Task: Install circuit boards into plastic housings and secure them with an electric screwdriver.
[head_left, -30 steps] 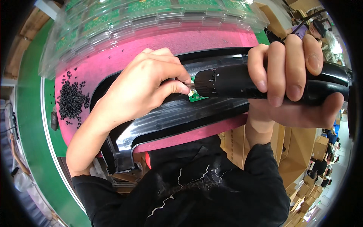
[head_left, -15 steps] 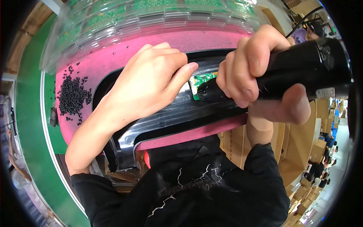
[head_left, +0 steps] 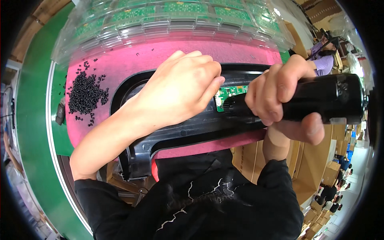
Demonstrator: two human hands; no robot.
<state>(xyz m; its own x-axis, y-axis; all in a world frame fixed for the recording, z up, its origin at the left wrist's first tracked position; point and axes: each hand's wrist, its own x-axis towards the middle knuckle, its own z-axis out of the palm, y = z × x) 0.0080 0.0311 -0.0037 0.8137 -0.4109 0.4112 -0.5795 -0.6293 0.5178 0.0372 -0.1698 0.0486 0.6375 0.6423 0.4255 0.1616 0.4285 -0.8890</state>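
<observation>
A curved black plastic housing (head_left: 180, 134) lies open side up in front of me. Inside it sits a green circuit board (head_left: 236, 90). My right hand (head_left: 276, 94) is wrapped round a black electric screwdriver (head_left: 320, 94), held nearly level in the picture with its nozzle (head_left: 234, 105) over the board's near edge. Whether the tip touches is hidden. My left hand (head_left: 180, 90) is closed above the housing, fingers curled and thumb beside the board's left end. What its fingertips hold, if anything, is out of sight.
Left of the housing, a pile of small black screws (head_left: 86, 96) lies on a pink mat (head_left: 120, 56). Clear plastic trays (head_left: 176, 30) with green boards stand at the back. Cardboard boxes (head_left: 304, 168) are at the right, and another person (head_left: 323, 62) is beyond.
The whole view has shifted a little. The screwdriver's rear end has dropped lower in the picture, while its nozzle stays at the board. My left hand keeps its closed pose beside the board.
</observation>
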